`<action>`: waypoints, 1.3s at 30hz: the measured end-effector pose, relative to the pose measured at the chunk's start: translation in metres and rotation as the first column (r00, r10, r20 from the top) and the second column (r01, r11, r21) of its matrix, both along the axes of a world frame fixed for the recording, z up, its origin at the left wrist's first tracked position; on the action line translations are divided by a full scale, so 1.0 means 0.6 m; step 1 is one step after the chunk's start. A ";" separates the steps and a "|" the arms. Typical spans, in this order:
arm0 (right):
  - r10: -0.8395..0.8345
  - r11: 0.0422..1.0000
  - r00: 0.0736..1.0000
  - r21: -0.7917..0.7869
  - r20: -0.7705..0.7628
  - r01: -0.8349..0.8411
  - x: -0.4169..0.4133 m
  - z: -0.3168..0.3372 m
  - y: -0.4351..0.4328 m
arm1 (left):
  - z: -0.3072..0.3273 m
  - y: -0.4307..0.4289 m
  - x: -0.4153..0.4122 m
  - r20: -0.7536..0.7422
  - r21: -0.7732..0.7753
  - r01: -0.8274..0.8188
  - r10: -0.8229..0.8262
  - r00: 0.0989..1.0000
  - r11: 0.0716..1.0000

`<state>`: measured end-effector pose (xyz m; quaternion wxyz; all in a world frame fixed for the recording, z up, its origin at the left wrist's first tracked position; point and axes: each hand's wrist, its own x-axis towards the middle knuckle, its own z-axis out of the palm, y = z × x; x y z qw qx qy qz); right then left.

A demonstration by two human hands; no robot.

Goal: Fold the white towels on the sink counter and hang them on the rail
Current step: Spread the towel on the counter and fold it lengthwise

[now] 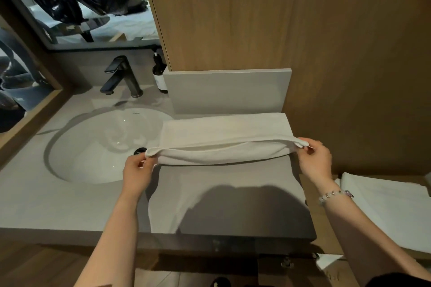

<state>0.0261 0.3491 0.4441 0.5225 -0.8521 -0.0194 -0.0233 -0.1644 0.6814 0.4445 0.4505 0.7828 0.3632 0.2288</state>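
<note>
White towel (224,128) lies across the grey counter (58,205), its far edge close to the low grey upstand (228,91) at twelve o'clock. A long fold along its near side is raised off the surface and stretched taut between both hands. The left hand (137,170), at eight o'clock from the towel, pinches the fold's left end between thumb and curled fingers; the right hand (314,158), at four o'clock, pinches the right end the same way, with a beaded bracelet (335,194) on its wrist. The shadowed pale stretch below the hands may be more of the same towel, though the shade makes that unclear. At nine o'clock sits the oval basin (93,154), with a dark faucet (121,77) and a brown bottle (159,74) behind it. A second white towel (382,202) lies lower down at three o'clock.
</note>
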 end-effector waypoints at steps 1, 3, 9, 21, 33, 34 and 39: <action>-0.004 0.999 1.000 -0.032 0.023 0.005 0.004 -0.002 0.001 | 0.003 0.000 0.006 0.008 0.022 0.003 -0.003 1.000 1.000; -0.014 0.998 0.999 -0.063 0.045 0.017 0.011 -0.006 0.005 | 0.008 -0.003 0.017 0.035 0.010 -0.002 0.002 0.999 1.000; 0.028 0.994 0.998 -0.108 0.060 -0.021 0.034 -0.013 0.014 | 0.007 0.014 0.046 0.062 -0.087 0.030 -0.025 0.998 0.996; 0.124 0.980 0.992 -0.161 0.037 -0.116 0.072 0.001 0.037 | 0.008 0.042 0.100 -0.081 0.100 0.054 -0.046 0.996 0.993; 0.033 0.868 0.999 -0.495 -0.016 -0.037 0.129 -0.009 0.063 | -0.007 0.057 0.152 -0.302 0.241 -0.054 0.128 0.945 0.969; 0.018 0.870 1.000 -0.493 -0.020 -0.026 0.132 -0.011 0.065 | -0.007 0.060 0.157 -0.338 0.260 -0.043 0.133 0.932 0.965; -0.015 0.865 0.998 -0.502 -0.054 -0.014 0.147 -0.016 0.072 | -0.011 0.067 0.175 -0.447 0.334 0.017 0.143 0.883 0.942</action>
